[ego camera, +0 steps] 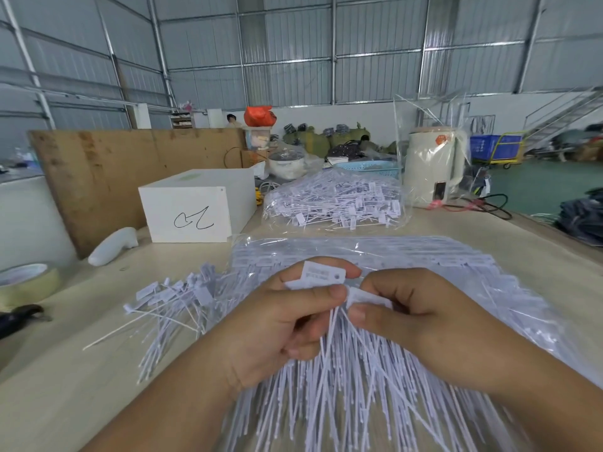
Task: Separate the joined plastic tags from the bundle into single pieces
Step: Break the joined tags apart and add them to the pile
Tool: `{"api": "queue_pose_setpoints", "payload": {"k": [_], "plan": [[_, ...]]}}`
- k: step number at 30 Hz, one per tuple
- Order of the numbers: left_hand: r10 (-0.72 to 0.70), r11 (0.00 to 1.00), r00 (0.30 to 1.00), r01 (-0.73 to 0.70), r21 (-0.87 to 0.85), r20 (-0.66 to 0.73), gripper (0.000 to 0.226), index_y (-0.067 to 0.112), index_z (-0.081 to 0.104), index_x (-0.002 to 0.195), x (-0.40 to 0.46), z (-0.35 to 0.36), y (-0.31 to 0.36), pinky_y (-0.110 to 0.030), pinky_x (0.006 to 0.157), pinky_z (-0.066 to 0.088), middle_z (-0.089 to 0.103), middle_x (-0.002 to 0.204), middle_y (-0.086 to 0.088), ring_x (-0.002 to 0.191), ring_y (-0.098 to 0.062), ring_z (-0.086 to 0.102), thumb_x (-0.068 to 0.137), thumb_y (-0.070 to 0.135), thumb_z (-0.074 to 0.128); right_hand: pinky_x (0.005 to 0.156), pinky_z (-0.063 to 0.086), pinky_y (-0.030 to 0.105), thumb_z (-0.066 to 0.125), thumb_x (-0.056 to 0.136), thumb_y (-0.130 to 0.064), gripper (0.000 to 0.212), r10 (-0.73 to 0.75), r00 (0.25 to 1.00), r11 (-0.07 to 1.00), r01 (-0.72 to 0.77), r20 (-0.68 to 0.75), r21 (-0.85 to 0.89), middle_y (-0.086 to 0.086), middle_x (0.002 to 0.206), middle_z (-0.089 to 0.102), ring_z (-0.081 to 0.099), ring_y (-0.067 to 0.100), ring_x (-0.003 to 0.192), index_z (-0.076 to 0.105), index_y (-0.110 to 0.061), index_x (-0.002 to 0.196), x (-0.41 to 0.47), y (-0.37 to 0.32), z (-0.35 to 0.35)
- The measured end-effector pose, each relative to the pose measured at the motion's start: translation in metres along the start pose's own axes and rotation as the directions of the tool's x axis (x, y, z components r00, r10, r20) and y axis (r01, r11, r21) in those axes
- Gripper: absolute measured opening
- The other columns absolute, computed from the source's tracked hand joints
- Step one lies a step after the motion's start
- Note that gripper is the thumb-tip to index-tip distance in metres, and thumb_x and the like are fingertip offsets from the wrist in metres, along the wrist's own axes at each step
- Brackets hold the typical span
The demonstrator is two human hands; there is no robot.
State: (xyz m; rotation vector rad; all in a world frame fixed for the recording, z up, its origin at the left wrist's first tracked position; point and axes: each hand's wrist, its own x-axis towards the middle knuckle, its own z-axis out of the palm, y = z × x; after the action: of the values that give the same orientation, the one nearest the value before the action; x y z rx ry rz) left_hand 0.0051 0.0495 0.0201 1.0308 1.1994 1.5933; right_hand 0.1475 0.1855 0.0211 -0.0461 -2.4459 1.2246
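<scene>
Pale wooden tabletop (pixel 81 380) fills the near view, with a corrugated metal warehouse wall (pixel 293 44) rising far behind; right at the centre, the bundle of joined white plastic tags (pixel 352 380) fans its thin tails toward the camera, heads gathered up between both hands. Left hand (pixel 280 321) is curled round the heads, thumb pressed across, pinching one flat white printed tag head (pixel 323 274) that stands up above the fingers; right hand (pixel 421 314) pinches the neighbouring tag heads (pixel 368 296) between thumb and forefinger, just beside the left thumb, the two grips almost touching.

Under and beyond the hands lies a flat clear plastic bag of tags in tidy rows (pixel 408 252); to the left, a loose heap of single white tags (pixel 176 305) sprawls on the wood, strands pointing every way. Further back sits a second clear bag stuffed with jumbled tags (pixel 336 200); beside it, to the left, a white box with a black scribble on its face (pixel 192 210). Cream electric kettle wrapped in clear film (pixel 434 164) stands at the right rear of the table; a white plastic bottle lying on its side (pixel 114 244) rests near the leaning brown plywood board (pixel 114 171); a roll of beige tape (pixel 26 282) sits at the left edge, and a black tool (pixel 19 316), only partly in view, lies just below it.
</scene>
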Motion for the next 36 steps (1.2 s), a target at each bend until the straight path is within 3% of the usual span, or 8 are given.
{"api": "queue_pose_setpoints", "payload": {"k": [5, 16, 19, 21, 25, 27, 30, 36], "plan": [[0.095, 0.995, 0.990, -0.097, -0.012, -0.107, 0.019, 0.022, 0.076, 0.086, 0.002, 0.008, -0.002, -0.014, 0.038, 0.023, 0.039, 0.041, -0.002, 0.031, -0.007, 0.029, 0.073, 0.009, 0.072, 0.051, 0.027, 0.023, 0.059, 0.095, -0.032, 0.029, -0.009, 0.996, 0.999, 0.005, -0.084, -0.052, -0.011, 0.054, 0.035, 0.032, 0.007, 0.051, 0.057, -0.030, 0.067, 0.001, -0.001, 0.004], [0.181, 0.873, 0.942, -0.286, -0.394, -0.283, 0.015, 0.017, 0.073, 0.077, 0.003, 0.036, -0.005, -0.013, 0.036, 0.020, 0.030, 0.042, -0.004, 0.027, -0.007, 0.023, 0.061, 0.017, 0.071, 0.050, 0.032, 0.018, 0.054, 0.093, -0.031, 0.031, -0.216, 0.849, 0.970, 0.131, -0.482, -0.204, -0.011, 0.055, 0.048, 0.047, 0.007, 0.053, 0.057, -0.014, 0.069, 0.006, -0.013, 0.035], [0.097, 0.798, 0.960, -0.232, -0.557, -0.261, 0.017, 0.015, 0.069, 0.079, 0.005, 0.033, -0.007, -0.014, 0.035, 0.017, 0.033, 0.045, 0.000, 0.027, -0.006, 0.025, 0.062, 0.011, 0.070, 0.048, 0.038, 0.023, 0.051, 0.091, -0.035, 0.033, -0.193, 0.801, 0.981, 0.153, -0.566, -0.117, -0.008, 0.054, 0.053, 0.048, 0.008, 0.051, 0.053, -0.013, 0.066, 0.006, -0.017, 0.037], [0.073, 0.751, 0.965, -0.219, -0.623, -0.251, 0.017, 0.016, 0.064, 0.079, 0.006, 0.025, -0.006, -0.014, 0.032, 0.019, 0.034, 0.046, 0.002, 0.028, -0.006, 0.027, 0.064, 0.009, 0.068, 0.043, 0.028, 0.018, 0.050, 0.090, -0.041, 0.036, -0.130, 0.739, 0.983, 0.186, -0.661, 0.014, -0.010, 0.050, 0.042, 0.037, 0.005, 0.045, 0.046, -0.014, 0.067, 0.006, -0.016, 0.030], [0.060, 0.838, 0.986, -0.136, -0.529, -0.159, 0.010, 0.015, 0.066, 0.081, 0.006, 0.019, -0.010, -0.016, 0.036, 0.011, 0.035, 0.039, 0.002, 0.027, -0.005, 0.025, 0.073, 0.008, 0.066, 0.051, 0.037, 0.011, 0.052, 0.094, -0.035, 0.027, -0.215, 0.889, 0.952, 0.283, -0.405, 0.116, -0.015, 0.055, 0.052, 0.047, -0.003, 0.051, 0.053, -0.019, 0.072, 0.004, -0.015, 0.026], [0.070, 0.890, 0.993, -0.104, -0.444, -0.092, 0.010, 0.014, 0.067, 0.081, 0.006, 0.020, -0.011, -0.019, 0.040, 0.009, 0.035, 0.036, 0.003, 0.028, -0.005, 0.024, 0.082, 0.006, 0.061, 0.063, 0.046, 0.011, 0.052, 0.096, -0.022, 0.018, -0.272, 0.927, 0.921, 0.329, -0.259, 0.209, -0.014, 0.067, 0.068, 0.064, -0.001, 0.064, 0.051, -0.006, 0.088, 0.005, -0.009, 0.031], [0.051, 0.912, 0.997, -0.068, -0.404, -0.054, 0.020, 0.017, 0.075, 0.091, 0.003, 0.016, -0.009, -0.018, 0.039, 0.010, 0.033, 0.036, 0.003, 0.027, -0.004, 0.024, 0.075, 0.024, 0.065, 0.062, 0.047, 0.028, 0.060, 0.091, -0.026, 0.020, -0.209, 0.953, 0.942, 0.256, -0.217, 0.215, -0.011, 0.070, 0.066, 0.062, 0.012, 0.064, 0.046, -0.020, 0.104, 0.005, -0.007, 0.030], [0.055, 0.980, 0.990, -0.079, -0.184, -0.130, 0.027, 0.022, 0.074, 0.091, 0.002, 0.015, -0.003, -0.012, 0.036, 0.018, 0.038, 0.043, 0.002, 0.030, -0.005, 0.022, 0.070, 0.035, 0.063, 0.054, 0.040, 0.027, 0.066, 0.080, -0.046, 0.027, -0.074, 0.972, 0.988, 0.101, -0.225, 0.114, 0.006, 0.099, 0.064, 0.055, 0.015, 0.063, 0.045, -0.039, 0.096, 0.005, 0.002, 0.028]]}}
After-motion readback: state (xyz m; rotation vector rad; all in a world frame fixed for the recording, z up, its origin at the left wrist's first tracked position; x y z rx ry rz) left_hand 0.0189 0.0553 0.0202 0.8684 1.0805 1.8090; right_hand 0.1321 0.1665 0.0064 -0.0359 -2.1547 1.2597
